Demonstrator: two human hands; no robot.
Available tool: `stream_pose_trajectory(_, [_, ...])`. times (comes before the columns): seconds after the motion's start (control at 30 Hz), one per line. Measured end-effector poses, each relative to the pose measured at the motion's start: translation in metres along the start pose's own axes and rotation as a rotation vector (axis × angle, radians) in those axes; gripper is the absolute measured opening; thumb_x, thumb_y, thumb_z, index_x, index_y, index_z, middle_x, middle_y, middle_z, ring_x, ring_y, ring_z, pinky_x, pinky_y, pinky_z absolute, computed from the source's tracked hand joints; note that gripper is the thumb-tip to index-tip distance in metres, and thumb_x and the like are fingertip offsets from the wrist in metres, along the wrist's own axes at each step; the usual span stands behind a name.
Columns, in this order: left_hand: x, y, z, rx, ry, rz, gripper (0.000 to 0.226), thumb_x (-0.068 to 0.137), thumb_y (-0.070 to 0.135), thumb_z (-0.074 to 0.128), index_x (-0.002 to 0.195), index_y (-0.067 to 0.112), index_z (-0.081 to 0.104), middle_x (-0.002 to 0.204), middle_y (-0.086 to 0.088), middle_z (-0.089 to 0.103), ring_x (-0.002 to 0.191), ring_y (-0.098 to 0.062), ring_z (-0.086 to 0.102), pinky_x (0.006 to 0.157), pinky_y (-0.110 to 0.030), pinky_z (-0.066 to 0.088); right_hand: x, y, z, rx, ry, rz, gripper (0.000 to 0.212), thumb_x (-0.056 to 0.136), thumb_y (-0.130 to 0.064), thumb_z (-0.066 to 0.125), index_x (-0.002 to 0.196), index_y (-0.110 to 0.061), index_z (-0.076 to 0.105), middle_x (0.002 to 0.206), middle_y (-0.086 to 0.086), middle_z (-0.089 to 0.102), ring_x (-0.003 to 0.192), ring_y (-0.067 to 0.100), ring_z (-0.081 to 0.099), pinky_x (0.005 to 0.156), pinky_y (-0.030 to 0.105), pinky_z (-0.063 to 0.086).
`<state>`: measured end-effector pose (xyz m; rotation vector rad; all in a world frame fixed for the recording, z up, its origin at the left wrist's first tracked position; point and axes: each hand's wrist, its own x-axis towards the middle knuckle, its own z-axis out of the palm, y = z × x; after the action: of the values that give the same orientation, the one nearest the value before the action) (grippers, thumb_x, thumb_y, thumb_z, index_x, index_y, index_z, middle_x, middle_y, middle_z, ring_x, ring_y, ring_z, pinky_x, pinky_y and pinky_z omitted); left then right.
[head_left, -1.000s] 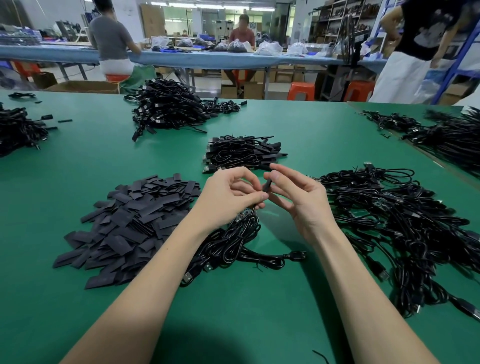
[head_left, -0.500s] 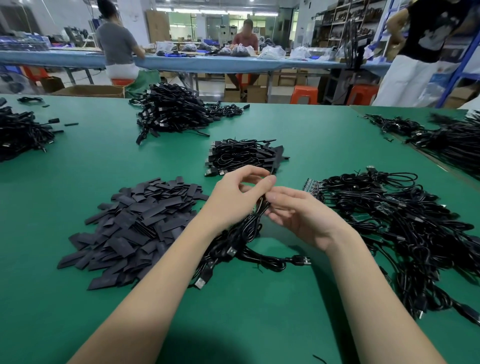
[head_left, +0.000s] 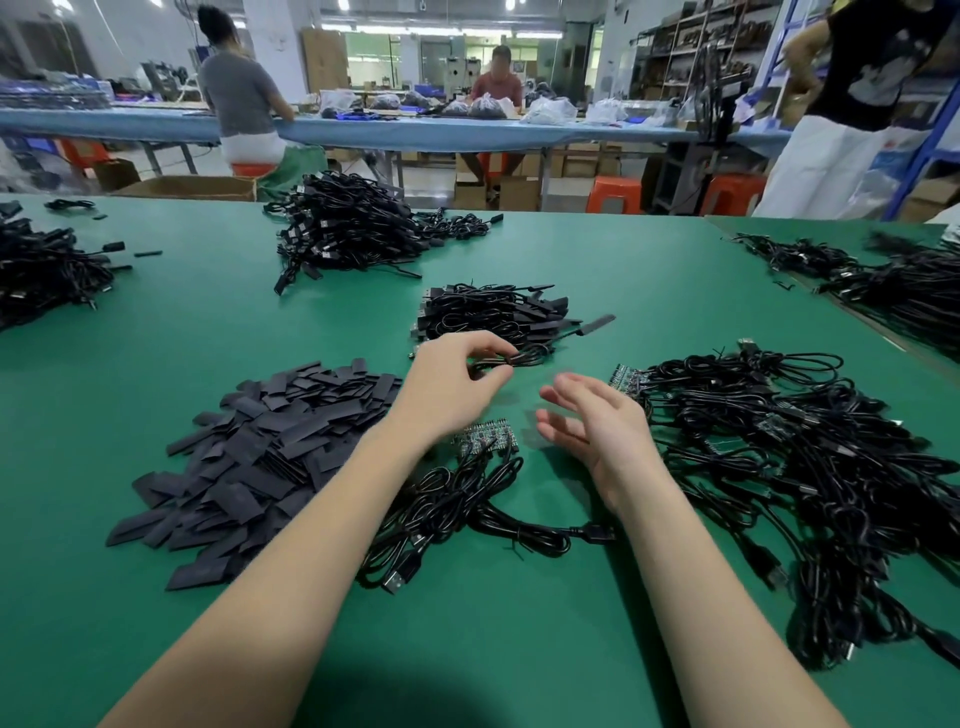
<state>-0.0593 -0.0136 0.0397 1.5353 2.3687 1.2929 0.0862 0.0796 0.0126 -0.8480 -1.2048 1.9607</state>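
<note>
Cable (head_left: 524, 358): thin, black, looped. It is at the near edge of the small cable pile (head_left: 493, 312), touching or just short of it; I cannot tell which.

Left hand (head_left: 449, 395): reaches forward to the near edge of the small pile. Thumb and curled fingers pinch the looped cable, thumb on top. The forearm lies diagonally across the table (head_left: 208, 322).

Right hand (head_left: 608, 426): near side of the small pile and a little to its right, apart from the cable. Fingers are loosely spread with the palm turned inward, holding nothing. The fingertips are motion-blurred.

Bundle of cables (head_left: 467, 499): on the near side of the small pile, between the two forearms. Small circuit boards (head_left: 485, 435) show at its far end and plugs at its near end. It is partly under the left wrist.

Heap of flat black strips (head_left: 260, 457): left of the small pile and nearer the camera, close to the left forearm.

Large tangle of cables (head_left: 805, 457): right of the small pile, running toward the near right corner. More small boards sit at the end closest to the pile.

Taller cable heap (head_left: 353, 228): beyond the small pile, to its left.

Two more cable heaps: one well left of the small pile at the table's edge (head_left: 41, 275), one well right of it (head_left: 909, 291).

Beyond the table, behind the small pile, people work at a long blue bench (head_left: 415, 132).
</note>
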Motion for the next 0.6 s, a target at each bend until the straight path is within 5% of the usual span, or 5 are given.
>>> stream_pose_trajectory(0.13, [0.04,-0.015,-0.002,0.254,-0.004,0.005,0.022,0.092,0.026,0.069,0.113,0.029,0.074,0.113,-0.005,0.061,0.108,-0.022,0.058,0.101,-0.038,0.046,0.002,0.008,0.007,-0.169,0.068,-0.096,0.007,0.093,-0.004,0.067,0.098,-0.008,0.068,0.087,0.009,0.074,0.057,0.017,0.066,0.056,0.024,0.058])
stream_pose_trajectory(0.33, [0.07,-0.028,0.015,0.85,-0.076,0.081,0.024,0.091,0.028,0.068,0.115,0.031,0.07,0.123,-0.005,0.055,0.123,-0.028,0.043,0.101,-0.039,0.034,0.005,0.015,0.006,-0.383,0.07,-0.167,0.005,0.091,-0.012,0.069,0.094,-0.015,0.073,0.08,0.001,0.076,0.054,0.011,0.067,0.055,0.024,0.055])
stream_pose_trajectory(0.47, [0.065,-0.034,0.027,0.753,-0.062,0.176,0.023,0.09,0.023,0.067,0.111,0.021,0.057,0.11,-0.003,0.058,0.105,-0.029,0.058,0.074,-0.037,0.039,0.007,0.015,0.007,-0.405,0.07,-0.181,0.007,0.09,-0.011,0.069,0.093,-0.017,0.073,0.076,-0.004,0.077,0.052,0.008,0.067,0.048,0.02,0.05])
stream_pose_trajectory(0.6, [0.068,-0.038,0.031,0.724,-0.114,0.169,0.005,0.095,0.019,0.059,0.1,0.017,0.06,0.106,-0.005,0.06,0.097,-0.032,0.062,0.073,-0.037,0.044,0.008,0.017,0.008,-0.46,0.046,-0.183,0.009,0.089,-0.014,0.067,0.091,-0.021,0.073,0.076,-0.007,0.076,0.054,0.01,0.067,0.048,0.023,0.05])
